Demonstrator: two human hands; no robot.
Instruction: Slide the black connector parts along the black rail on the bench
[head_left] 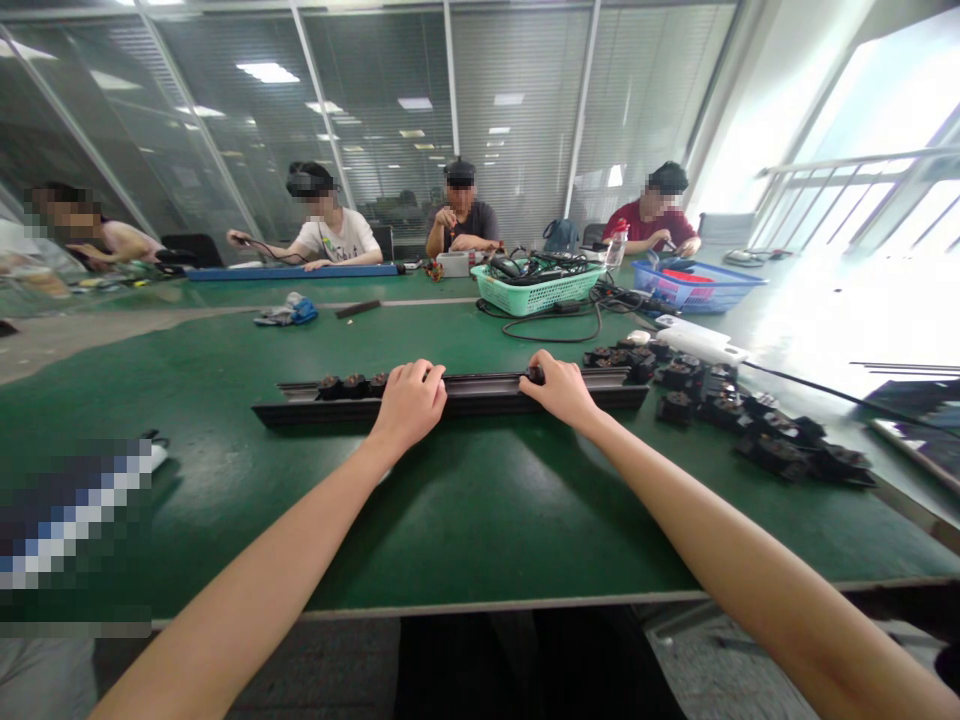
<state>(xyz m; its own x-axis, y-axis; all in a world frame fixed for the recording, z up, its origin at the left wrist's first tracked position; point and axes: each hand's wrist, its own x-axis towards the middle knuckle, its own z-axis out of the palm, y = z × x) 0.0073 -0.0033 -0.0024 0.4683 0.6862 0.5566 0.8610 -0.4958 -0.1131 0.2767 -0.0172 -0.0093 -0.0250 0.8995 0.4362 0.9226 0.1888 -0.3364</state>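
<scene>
A long black metal rail point(480, 405) with a channel along its top lies crosswise on the green table. Several small black blocks point(354, 385) sit in a row in the channel toward its left end. My left hand point(411, 402) is closed over the rail just right of these blocks, fingers curled over the far side; what lies under the palm is hidden. Farther right, my right hand point(559, 388) is closed around a small black block point(535, 375) at the channel, thumb and fingers pinching it. Bare channel shows between my hands.
Many loose black blocks point(724, 405) lie right of the rail, near a white power strip point(701, 340). Behind stand a green basket point(536, 292) of cables and a blue basket point(697, 290). Blue-grey gloves point(289, 310) lie back left. Several people sit across the table.
</scene>
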